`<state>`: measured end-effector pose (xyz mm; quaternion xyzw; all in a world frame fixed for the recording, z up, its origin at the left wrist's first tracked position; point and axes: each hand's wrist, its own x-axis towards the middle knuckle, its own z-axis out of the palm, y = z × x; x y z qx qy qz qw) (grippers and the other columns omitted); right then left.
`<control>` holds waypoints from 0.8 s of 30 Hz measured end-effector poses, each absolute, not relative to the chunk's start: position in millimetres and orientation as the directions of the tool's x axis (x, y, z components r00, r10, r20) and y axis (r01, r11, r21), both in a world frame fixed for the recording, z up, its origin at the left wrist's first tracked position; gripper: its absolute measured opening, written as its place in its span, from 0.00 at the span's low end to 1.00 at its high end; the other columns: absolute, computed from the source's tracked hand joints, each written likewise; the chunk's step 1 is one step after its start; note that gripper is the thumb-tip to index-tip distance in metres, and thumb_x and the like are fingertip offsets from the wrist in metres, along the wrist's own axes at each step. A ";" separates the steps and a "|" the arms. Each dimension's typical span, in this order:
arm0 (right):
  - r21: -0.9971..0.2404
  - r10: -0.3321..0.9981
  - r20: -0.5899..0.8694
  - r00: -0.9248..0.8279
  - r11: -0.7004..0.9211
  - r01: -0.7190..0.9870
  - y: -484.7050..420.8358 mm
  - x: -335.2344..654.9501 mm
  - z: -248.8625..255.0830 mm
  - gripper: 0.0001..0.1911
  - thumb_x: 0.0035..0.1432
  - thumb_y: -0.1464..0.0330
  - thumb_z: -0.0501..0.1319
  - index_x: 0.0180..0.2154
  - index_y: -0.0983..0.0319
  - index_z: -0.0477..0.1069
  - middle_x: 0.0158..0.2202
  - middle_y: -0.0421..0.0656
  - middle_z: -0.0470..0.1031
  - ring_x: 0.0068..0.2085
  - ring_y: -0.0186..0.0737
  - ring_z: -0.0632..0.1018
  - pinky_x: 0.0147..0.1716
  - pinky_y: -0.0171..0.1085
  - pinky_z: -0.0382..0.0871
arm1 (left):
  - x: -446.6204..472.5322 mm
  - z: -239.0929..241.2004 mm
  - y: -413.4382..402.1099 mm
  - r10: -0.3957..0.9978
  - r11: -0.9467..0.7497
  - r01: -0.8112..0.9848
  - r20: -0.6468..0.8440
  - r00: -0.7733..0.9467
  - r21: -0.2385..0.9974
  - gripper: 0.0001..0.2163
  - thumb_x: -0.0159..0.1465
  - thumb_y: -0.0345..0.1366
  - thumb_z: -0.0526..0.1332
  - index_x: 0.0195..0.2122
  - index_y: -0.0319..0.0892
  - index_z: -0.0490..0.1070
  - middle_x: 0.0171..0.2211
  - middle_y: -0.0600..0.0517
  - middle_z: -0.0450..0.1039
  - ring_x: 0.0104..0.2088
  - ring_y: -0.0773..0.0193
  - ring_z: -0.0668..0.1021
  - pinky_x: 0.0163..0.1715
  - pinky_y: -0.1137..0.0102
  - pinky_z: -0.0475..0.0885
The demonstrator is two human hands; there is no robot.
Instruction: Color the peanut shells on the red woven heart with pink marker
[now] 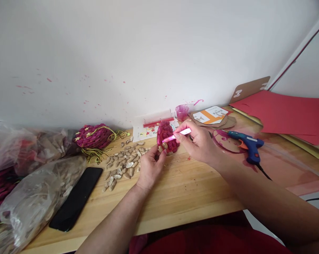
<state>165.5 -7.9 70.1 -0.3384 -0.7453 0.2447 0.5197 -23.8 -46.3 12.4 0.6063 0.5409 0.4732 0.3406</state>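
Observation:
My left hand (pixel 152 165) is closed around the lower edge of a peanut-shell craft (pixel 164 128), holding it up over the table. Most of its shells are magenta; a few low ones near my thumb are still tan. In my right hand (pixel 198 141) is a white-handled paintbrush (pixel 184 132), pinched between thumb and fingers. Its pink tip touches the craft close to the unpainted shells. Behind them, a clear cup (pixel 182 112) stained with pink paint stands against the wall. Loose peanut shells (pixel 127 158) lie scattered left of my left hand.
A blue glue gun (pixel 250 144) rests on a paint-stained cardboard disc (pixel 225 141) at right, its cable trailing forward. Red paper sheets (pixel 286 113) lie beyond. On the left are a black phone (pixel 76 199), a plastic bag of shells (pixel 43 197) and a finished-looking magenta craft with stars (pixel 96 135).

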 end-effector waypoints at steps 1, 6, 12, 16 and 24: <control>-0.708 0.757 0.613 -0.227 0.654 0.266 -8.0 165.8 70.4 0.06 0.67 0.64 0.62 0.36 0.59 0.70 0.30 0.42 0.81 0.23 0.33 0.73 0.21 0.33 0.62 | -23.8 11.8 -46.2 0.978 -0.183 0.335 0.206 -0.034 0.924 0.11 0.65 0.42 0.63 0.39 0.39 0.79 0.26 0.55 0.69 0.27 0.66 0.66 0.29 0.72 0.63; -0.733 0.772 0.603 -0.200 0.635 0.244 -7.5 166.7 70.1 0.07 0.67 0.63 0.62 0.36 0.59 0.70 0.28 0.41 0.80 0.22 0.33 0.72 0.20 0.32 0.62 | -24.3 10.6 -46.0 0.976 -0.194 0.326 0.215 -0.030 0.925 0.10 0.65 0.41 0.63 0.40 0.40 0.79 0.26 0.55 0.69 0.27 0.66 0.66 0.29 0.72 0.62; -0.799 0.829 0.529 -0.183 0.559 0.223 -2.3 164.8 65.6 0.07 0.66 0.64 0.62 0.36 0.59 0.69 0.28 0.41 0.80 0.24 0.34 0.76 0.21 0.32 0.63 | -27.4 10.0 -43.9 0.980 -0.176 0.321 0.198 -0.036 0.931 0.09 0.65 0.42 0.63 0.36 0.41 0.77 0.23 0.58 0.62 0.24 0.67 0.62 0.26 0.72 0.58; -0.841 0.859 0.487 -0.160 0.511 0.180 1.2 165.2 60.0 0.09 0.67 0.61 0.63 0.37 0.59 0.70 0.27 0.40 0.79 0.27 0.36 0.79 0.24 0.32 0.67 | -28.9 7.1 -41.6 0.983 -0.154 0.266 0.174 -0.056 0.952 0.09 0.64 0.42 0.65 0.32 0.42 0.75 0.22 0.57 0.64 0.27 0.65 0.68 0.29 0.72 0.63; -0.682 0.737 0.628 -0.251 0.676 0.279 -6.5 167.3 64.2 0.05 0.68 0.67 0.61 0.38 0.60 0.71 0.33 0.41 0.78 0.27 0.32 0.73 0.24 0.32 0.62 | -26.6 11.2 -41.2 0.989 -0.127 0.150 0.137 -0.052 0.980 0.13 0.64 0.46 0.65 0.39 0.41 0.79 0.31 0.52 0.77 0.34 0.61 0.75 0.38 0.69 0.69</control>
